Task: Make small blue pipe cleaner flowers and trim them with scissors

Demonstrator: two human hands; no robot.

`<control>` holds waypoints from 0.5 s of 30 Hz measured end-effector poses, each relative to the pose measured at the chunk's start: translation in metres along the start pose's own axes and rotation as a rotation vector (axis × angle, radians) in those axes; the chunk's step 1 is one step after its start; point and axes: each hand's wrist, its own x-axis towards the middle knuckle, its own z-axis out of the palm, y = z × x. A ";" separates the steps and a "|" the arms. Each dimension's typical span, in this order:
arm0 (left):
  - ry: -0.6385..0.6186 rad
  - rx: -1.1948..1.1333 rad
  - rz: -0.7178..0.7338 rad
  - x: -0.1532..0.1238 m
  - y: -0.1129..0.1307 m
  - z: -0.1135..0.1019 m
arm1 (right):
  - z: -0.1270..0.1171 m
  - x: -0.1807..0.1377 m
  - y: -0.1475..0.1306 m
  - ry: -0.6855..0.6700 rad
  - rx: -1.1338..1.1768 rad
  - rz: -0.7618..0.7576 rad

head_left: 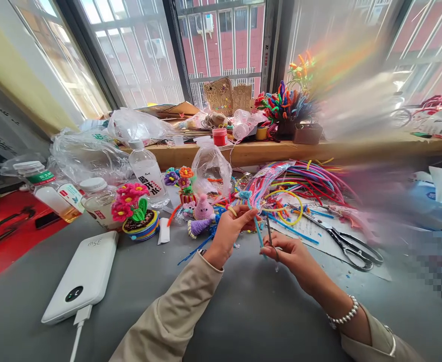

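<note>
Two hands [229, 230] [293, 255], blue pipe cleaner [259, 232] pinched between

Bench [243, 311]: grey, matt, smooth. Power bank [85, 276], lower left: white glossy plastic. Blue pipe cleaner [258, 232] fuzzy, soft nap; scissors [336, 234] bare bright metal. Sill [266, 151] across upper frame matt wood; bags [88, 151] clear, crinkled, shiny film.

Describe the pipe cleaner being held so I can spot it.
On the grey table, find the two hands. The blue pipe cleaner runs from the left hand to the right hand; unlike the loose pile behind, both hands pinch it.
</note>
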 end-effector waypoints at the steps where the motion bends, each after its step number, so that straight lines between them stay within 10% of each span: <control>1: 0.001 0.001 0.000 0.000 -0.001 0.000 | 0.000 0.000 0.000 0.011 0.005 0.001; 9: -0.085 0.060 -0.039 -0.005 -0.004 0.002 | -0.006 -0.001 0.001 0.107 -0.078 -0.043; 15: 0.071 -0.066 0.025 0.000 0.001 -0.005 | -0.009 -0.002 0.009 -0.141 -0.182 -0.037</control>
